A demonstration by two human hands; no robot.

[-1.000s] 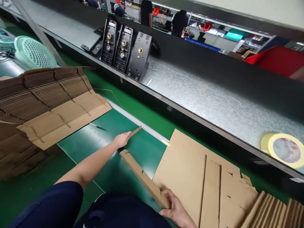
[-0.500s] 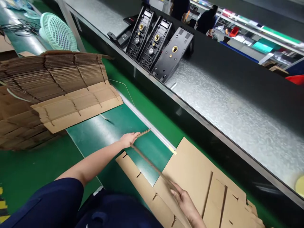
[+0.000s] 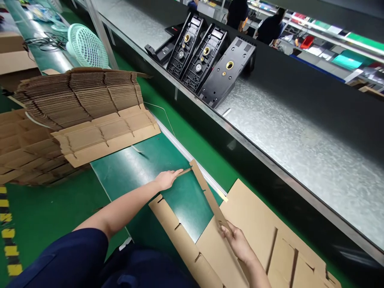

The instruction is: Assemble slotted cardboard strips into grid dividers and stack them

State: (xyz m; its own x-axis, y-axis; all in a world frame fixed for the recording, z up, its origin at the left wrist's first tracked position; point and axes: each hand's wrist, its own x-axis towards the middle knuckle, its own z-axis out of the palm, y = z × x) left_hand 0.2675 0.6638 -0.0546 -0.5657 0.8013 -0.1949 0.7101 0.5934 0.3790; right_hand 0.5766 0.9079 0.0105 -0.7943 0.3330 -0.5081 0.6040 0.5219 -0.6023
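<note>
Over the green tabletop (image 3: 138, 160), my left hand (image 3: 166, 180) is closed on a thin cardboard piece (image 3: 183, 172), seen nearly edge-on. My right hand (image 3: 238, 243) grips the near end of a long, narrow, slotted cardboard strip (image 3: 207, 190). The strip's far end touches or crosses in front of the tip of the left hand's piece; I cannot tell which. Below both hands, a slotted cardboard flap (image 3: 172, 222) runs along the table's near side. Under my right forearm lies a large flat cardboard sheet (image 3: 249, 208).
A stack of folded cardboard dividers (image 3: 102, 92) leans at the left, by a pale green fan (image 3: 87, 46). Beyond the table runs a conveyor with a metal edge (image 3: 255, 144), carrying black plastic housings (image 3: 228, 72). People in dark clothing (image 3: 270, 28) are in the background.
The right hand's cardboard strip has turned from edge-on to show its broad face, and its far end has moved away from me, past the left hand's fingers. The view has shifted slightly left.
</note>
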